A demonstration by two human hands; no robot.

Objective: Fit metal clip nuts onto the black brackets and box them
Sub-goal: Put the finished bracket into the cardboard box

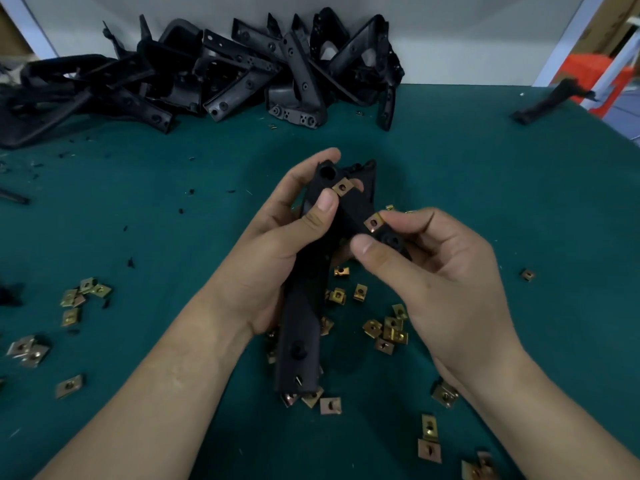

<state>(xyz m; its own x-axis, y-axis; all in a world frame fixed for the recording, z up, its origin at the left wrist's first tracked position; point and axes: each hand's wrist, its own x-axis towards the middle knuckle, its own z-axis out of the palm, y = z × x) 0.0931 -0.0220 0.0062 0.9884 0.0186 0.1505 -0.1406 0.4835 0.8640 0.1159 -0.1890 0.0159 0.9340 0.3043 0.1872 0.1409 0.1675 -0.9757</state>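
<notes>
Worktop (485, 161): green surface, strewn with small black flecks on its left half.

Black bracket (304, 306): long, angled piece, held above the worktop centre, its near end pointing towards the viewer. One clip nut (343, 187) already sits on its far part, beside the left thumb.

Left hand (277, 244): closed round the bracket's middle, thumb pressed on the upper face, fingers wrapped behind the far end.

Right hand (433, 265): thumb and forefinger pinched on a second clip nut (374, 223), which touches the bracket's right-hand arm; remaining fingers loosely curled.

Loose clip nuts (384, 329): brass-coloured, scattered near and under the hands, thickest just right of the bracket; a smaller cluster (79, 299) lies at near left, a few more (429, 441) at near right.

Bracket heap (242, 74): many black brackets piled along the far edge against a pale wall (450, 36).

Single bracket (550, 98): lies apart at far right.
</notes>
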